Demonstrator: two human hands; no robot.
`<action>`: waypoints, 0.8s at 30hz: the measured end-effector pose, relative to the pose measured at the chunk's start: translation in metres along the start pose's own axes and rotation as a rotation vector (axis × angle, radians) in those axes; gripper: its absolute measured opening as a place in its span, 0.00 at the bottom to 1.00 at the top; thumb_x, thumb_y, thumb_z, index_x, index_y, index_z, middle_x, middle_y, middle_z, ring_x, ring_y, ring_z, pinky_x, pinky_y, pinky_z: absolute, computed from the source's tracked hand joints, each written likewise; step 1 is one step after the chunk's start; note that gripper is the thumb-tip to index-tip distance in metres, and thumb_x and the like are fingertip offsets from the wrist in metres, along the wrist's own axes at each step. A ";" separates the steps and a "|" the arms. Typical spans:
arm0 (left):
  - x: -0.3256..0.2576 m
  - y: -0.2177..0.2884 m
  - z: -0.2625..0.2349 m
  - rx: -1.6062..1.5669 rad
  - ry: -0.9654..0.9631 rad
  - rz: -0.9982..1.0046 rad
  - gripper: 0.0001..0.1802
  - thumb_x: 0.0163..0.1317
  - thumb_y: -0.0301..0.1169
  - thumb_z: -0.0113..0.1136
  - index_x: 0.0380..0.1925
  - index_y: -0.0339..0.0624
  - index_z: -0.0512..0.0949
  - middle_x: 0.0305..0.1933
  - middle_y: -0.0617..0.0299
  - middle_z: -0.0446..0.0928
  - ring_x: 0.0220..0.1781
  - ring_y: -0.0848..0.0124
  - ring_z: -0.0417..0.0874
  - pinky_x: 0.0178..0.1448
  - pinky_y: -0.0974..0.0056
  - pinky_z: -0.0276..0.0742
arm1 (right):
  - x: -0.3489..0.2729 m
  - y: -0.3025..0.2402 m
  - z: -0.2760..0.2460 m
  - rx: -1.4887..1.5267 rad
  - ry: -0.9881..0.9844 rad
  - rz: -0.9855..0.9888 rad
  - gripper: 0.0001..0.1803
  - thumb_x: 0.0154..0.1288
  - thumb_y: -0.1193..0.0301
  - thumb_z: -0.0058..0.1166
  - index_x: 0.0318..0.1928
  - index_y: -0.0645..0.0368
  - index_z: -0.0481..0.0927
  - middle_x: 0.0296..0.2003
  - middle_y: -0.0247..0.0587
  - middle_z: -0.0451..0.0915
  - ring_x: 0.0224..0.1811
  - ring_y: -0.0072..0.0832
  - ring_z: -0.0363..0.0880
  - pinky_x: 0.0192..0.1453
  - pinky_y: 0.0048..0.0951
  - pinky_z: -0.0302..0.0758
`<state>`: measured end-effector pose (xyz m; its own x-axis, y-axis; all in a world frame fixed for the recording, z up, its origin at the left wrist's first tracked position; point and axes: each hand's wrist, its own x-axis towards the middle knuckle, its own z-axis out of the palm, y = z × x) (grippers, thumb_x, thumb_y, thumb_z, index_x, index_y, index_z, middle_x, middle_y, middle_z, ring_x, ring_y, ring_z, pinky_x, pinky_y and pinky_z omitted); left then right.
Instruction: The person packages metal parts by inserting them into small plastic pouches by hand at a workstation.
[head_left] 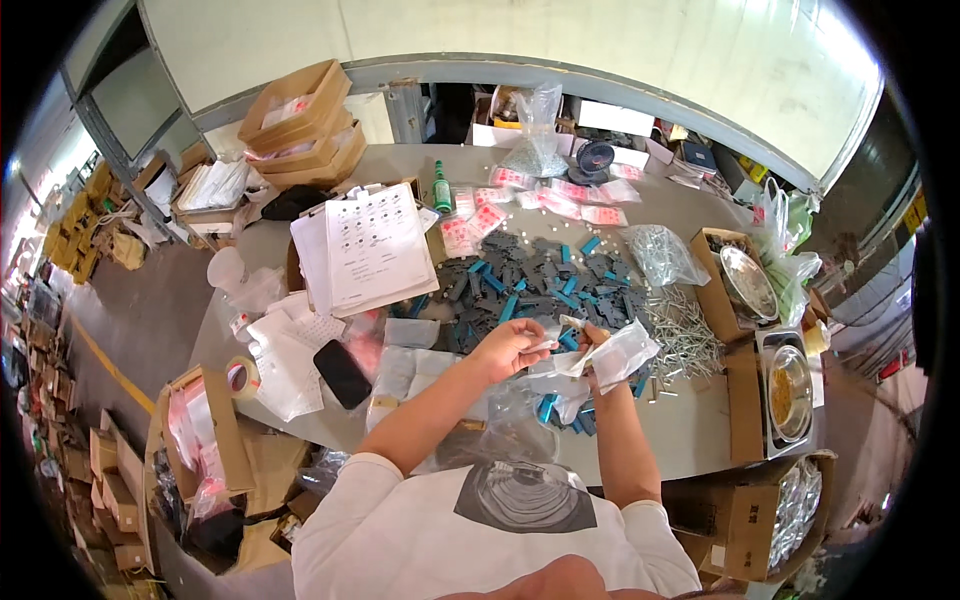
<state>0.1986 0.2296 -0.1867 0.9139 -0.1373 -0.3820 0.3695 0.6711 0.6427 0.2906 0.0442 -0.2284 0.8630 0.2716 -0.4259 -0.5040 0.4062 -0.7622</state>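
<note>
My left hand [512,350] is closed, its fingers pinching a small whitish piece of thin plastic. My right hand [604,372] is closed round a thin white packet [626,353], which looks like a small bag or folded paper. Both hands are held close together over the near side of a pile of dark grey plastic parts [478,313]. Blue plastic pieces [507,307] are mixed through that pile. Below my hands, clear plastic bags [500,437] lie at the table's near edge. Long metal screws [690,340] lie loose to the right of my right hand.
A clipboard with printed sheets [375,245], a black phone [342,374] and a tape roll [241,377] lie left. Red-printed packets [560,202], a green bottle [441,188] and a screw bag [662,255] are farther back. Metal bowls [790,395] stand right; stacked boxes [310,125] at back left.
</note>
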 end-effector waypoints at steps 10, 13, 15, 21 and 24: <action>-0.016 -0.005 -0.009 0.242 -0.182 0.009 0.36 0.61 0.24 0.49 0.67 0.48 0.46 0.62 0.56 0.63 0.51 0.70 0.74 0.53 0.62 0.74 | 0.014 0.001 -0.020 -0.227 -0.096 -0.133 0.11 0.57 0.65 0.56 0.24 0.55 0.73 0.18 0.31 0.73 0.17 0.20 0.71 0.18 0.20 0.70; -0.020 0.009 -0.023 0.547 0.093 0.109 0.43 0.60 0.45 0.56 0.67 0.51 0.43 0.64 0.55 0.60 0.52 0.65 0.73 0.52 0.59 0.72 | -0.011 -0.010 0.006 0.020 -0.004 -0.180 0.07 0.50 0.73 0.57 0.23 0.55 0.70 0.35 0.45 0.79 0.25 0.26 0.76 0.28 0.25 0.75; 0.001 0.010 -0.085 1.079 0.346 0.324 0.28 0.58 0.43 0.56 0.55 0.42 0.65 0.41 0.51 0.78 0.45 0.60 0.78 0.47 0.59 0.71 | -0.011 -0.015 -0.006 0.049 -0.051 -0.178 0.07 0.48 0.74 0.56 0.23 0.55 0.69 0.38 0.48 0.79 0.27 0.28 0.77 0.28 0.25 0.76; -0.007 0.016 -0.244 1.852 0.796 0.308 0.20 0.48 0.30 0.59 0.45 0.48 0.75 0.50 0.54 0.73 0.54 0.50 0.71 0.52 0.48 0.70 | -0.024 -0.020 0.014 -0.038 -0.256 -0.037 0.07 0.44 0.84 0.45 0.22 0.58 0.65 0.39 0.52 0.78 0.34 0.35 0.81 0.29 0.34 0.79; -0.011 0.024 -0.231 1.931 0.730 0.133 0.22 0.45 0.31 0.62 0.44 0.51 0.75 0.54 0.57 0.69 0.58 0.52 0.67 0.58 0.44 0.64 | -0.039 -0.023 0.030 -0.212 -0.222 -0.041 0.10 0.43 0.86 0.42 0.21 0.56 0.63 0.37 0.54 0.77 0.35 0.35 0.80 0.30 0.32 0.79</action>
<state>0.1589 0.4159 -0.3203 0.9038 0.4143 -0.1075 0.4280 -0.8781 0.2139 0.2675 0.0509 -0.1797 0.8419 0.4527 -0.2937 -0.4306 0.2357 -0.8712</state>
